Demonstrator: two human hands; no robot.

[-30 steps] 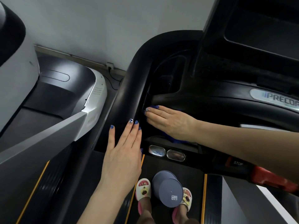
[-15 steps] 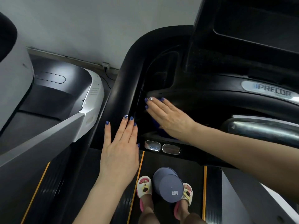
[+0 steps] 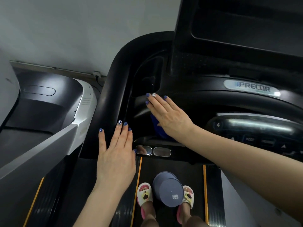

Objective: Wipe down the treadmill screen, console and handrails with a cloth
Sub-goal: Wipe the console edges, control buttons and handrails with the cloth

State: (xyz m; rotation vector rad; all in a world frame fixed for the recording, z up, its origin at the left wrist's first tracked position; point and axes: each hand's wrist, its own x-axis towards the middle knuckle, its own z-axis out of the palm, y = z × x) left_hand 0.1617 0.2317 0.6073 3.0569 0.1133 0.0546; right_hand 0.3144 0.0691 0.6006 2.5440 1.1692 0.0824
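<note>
Blue cloth [image 3: 158, 128] under flat right hand [image 3: 170, 117] (console [image 3: 205, 99]), left hand [image 3: 114, 154] on handrail [image 3: 111, 89]

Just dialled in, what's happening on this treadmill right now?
A person is standing on the treadmill belt wiping the console. The right hand lies flat, pressing a blue cloth against the black console near its left cup-holder recess. The left hand rests flat and open on the left handrail, holding nothing. The screen above is not being touched at this moment.
</note>
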